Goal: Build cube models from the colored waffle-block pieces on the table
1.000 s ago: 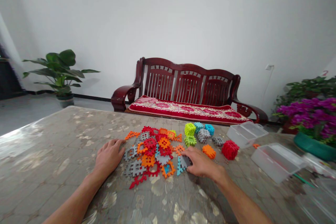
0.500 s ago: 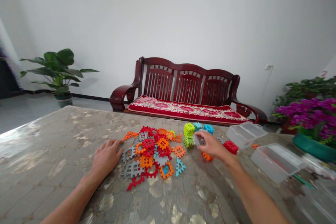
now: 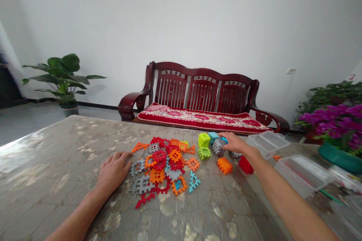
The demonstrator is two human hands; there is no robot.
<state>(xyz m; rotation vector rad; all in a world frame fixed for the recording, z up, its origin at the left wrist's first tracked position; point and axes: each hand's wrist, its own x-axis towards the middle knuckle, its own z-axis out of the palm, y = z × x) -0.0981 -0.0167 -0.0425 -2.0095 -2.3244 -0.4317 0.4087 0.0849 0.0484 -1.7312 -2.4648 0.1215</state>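
My left hand [image 3: 115, 167] lies flat on the table, fingers apart, at the left edge of a loose pile of red [image 3: 159, 156], orange [image 3: 175, 155] and grey [image 3: 143, 184] notched plastic pieces. A light blue triangle [image 3: 194, 181] lies at the pile's right. My right hand [image 3: 233, 143] reaches over the sorted stacks, its fingertips at a blue stack [image 3: 224, 140] that they partly cover; whether they grip it is unclear. Beside it stand a grey stack [image 3: 218, 147], green stacks [image 3: 204, 146], a teal stack [image 3: 213, 137], an orange stack [image 3: 224, 165] and a red stack [image 3: 246, 165].
Two clear plastic boxes [image 3: 304, 173] stand at the right of the patterned table [image 3: 65, 158], with a small orange piece [image 3: 277, 157] near them. A teal pot of purple flowers [image 3: 341, 158] is at the far right. Behind the table is a wooden bench [image 3: 203, 90].
My right hand has moved right and slightly back, from the grey stack to the blue one, uncovering the grey and orange stacks. The left hand has hardly moved.
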